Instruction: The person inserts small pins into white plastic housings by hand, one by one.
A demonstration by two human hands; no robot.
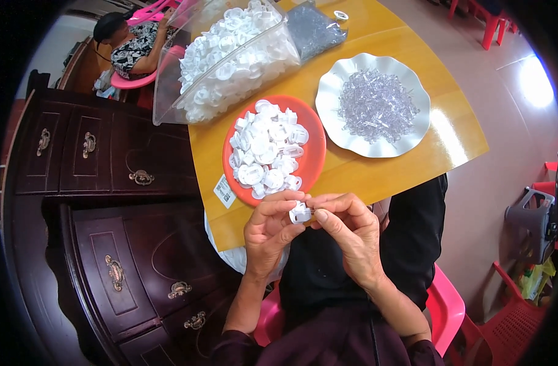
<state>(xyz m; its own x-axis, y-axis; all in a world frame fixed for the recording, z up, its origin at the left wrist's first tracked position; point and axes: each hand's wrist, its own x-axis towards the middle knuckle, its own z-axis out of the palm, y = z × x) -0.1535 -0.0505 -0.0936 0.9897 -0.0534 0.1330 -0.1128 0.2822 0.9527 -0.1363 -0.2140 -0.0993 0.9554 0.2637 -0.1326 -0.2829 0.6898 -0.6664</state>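
Between the fingertips of my left hand (268, 230) is a small white plastic part (300, 213), held just over the table's near edge. My right hand (351, 235) pinches a thin clear plastic piece (313, 211) against the right side of that part; much of the piece is hidden by the fingers. Right beyond my hands, an orange-red plate (315, 143) carries a heap of similar white parts (264, 149). To its right stands a white scalloped dish (334, 137) with a pile of small clear plastic pieces (376, 104).
A large clear bin (169, 104) full of white parts stands at the table's far left, beside a bag of clear pieces (315, 32). A label (224, 191) lies by the plate. Dark wooden drawers (102, 146) line the left. Another person (135, 46) sits at the far left.
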